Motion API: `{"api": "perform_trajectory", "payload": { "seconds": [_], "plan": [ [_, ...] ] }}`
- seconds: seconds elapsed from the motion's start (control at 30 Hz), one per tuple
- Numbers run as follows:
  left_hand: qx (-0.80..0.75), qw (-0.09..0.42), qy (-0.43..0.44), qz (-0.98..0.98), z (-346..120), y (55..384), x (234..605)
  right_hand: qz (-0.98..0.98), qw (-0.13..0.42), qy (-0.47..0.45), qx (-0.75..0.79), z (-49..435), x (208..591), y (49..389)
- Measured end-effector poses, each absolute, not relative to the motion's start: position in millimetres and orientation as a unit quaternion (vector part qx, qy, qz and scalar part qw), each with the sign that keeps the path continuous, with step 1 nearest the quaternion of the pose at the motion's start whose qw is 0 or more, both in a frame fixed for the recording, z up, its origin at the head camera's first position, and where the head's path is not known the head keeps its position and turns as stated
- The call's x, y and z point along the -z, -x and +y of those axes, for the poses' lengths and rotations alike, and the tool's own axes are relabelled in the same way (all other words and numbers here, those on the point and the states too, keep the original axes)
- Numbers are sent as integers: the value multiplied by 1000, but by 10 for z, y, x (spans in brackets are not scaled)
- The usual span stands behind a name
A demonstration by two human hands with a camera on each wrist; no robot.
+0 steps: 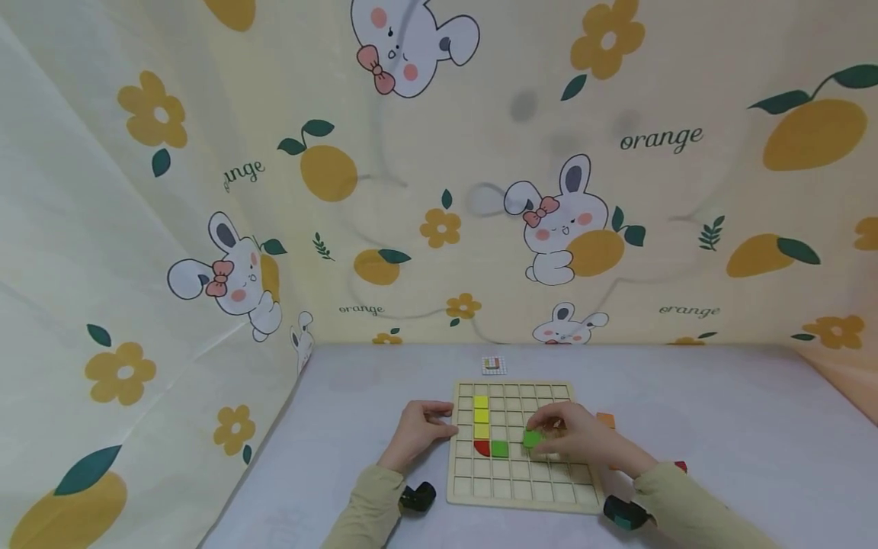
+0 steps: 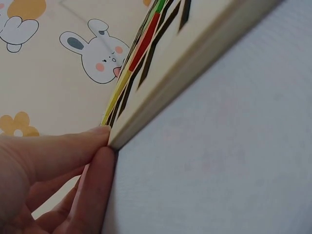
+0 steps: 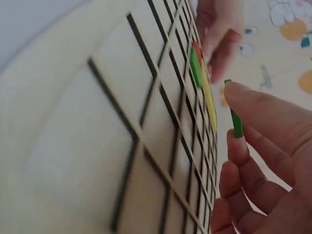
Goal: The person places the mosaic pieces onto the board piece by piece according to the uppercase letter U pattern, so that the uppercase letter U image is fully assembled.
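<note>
A wooden grid board [image 1: 473, 488] lies on the table. Three yellow square tiles [image 1: 481, 415] form a column on it, with a red quarter-round tile [image 1: 482, 448] below and a green square tile [image 1: 499, 449] to the right of the red one. My left hand [image 1: 417, 433] rests its fingertips against the board's left edge, thumb and finger slightly apart. Over the board's right half, my right hand [image 1: 572, 433] pinches another green square tile [image 3: 236, 119] between thumb and finger, tilted and raised above the grid.
A small patterned card [image 1: 494, 365] lies behind the board. An orange tile [image 1: 606, 419] and a red tile [image 1: 680, 466] sit to the right, partly hidden by the right arm. A bunny-print curtain [image 1: 411, 290] stands at the back and left.
</note>
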State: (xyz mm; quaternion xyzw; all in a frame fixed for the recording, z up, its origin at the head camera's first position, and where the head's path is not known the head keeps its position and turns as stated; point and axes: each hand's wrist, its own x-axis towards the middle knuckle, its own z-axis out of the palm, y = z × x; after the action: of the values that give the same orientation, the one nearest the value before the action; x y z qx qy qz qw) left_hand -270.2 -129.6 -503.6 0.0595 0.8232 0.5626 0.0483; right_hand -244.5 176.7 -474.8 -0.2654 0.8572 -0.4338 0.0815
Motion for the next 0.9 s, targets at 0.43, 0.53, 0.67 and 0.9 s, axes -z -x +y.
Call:
{"api": "perform_trajectory", "payload": {
  "seconds": [0.43, 0.53, 0.67, 0.9],
  "plan": [
    [-564, 46, -58, 823, -1287, 2727, 5079, 857, 98, 272, 426, 1573, 4833, 2449],
    [-563, 46, -58, 823, -1287, 2727, 5077, 858, 91, 281, 420, 1566, 4831, 2432],
    [-563, 47, -58, 823, -1286, 2729, 5078, 862, 86, 283, 411, 1554, 4833, 2422],
    [-569, 46, -59, 819, -1285, 2728, 5074, 868, 87, 270, 407, 1526, 4857, 2438]
  ]
}}
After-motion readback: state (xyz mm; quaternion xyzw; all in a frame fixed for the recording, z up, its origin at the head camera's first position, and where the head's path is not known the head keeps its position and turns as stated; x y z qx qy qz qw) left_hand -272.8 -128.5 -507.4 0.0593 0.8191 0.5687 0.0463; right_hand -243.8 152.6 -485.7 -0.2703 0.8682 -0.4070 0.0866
